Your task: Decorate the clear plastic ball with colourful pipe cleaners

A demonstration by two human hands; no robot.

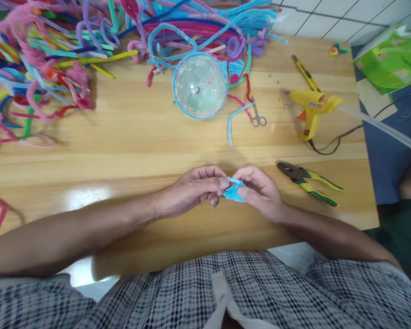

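A small light-blue piece of bent pipe cleaner point(233, 193) is held between my two hands, above the near part of the wooden table. My left hand point(202, 186) pinches its left end between thumb and fingers. On the other side, my right hand point(260, 192) grips the piece with the thumb pressed on its front. Part of the blue piece is hidden behind the fingers. Beyond my hands lie a bent light-blue pipe cleaner point(230, 125) and small scissors point(258, 119).
A clear bowl point(176, 98) with a blue rim stands mid-table. Many coloured pipe cleaners point(55, 50) pile up at the back left. Pliers point(294, 173), a yellow glue gun point(311, 112) with a cord and a yellow cutter point(305, 73) lie right. A green package point(390, 59) sits at the far right.
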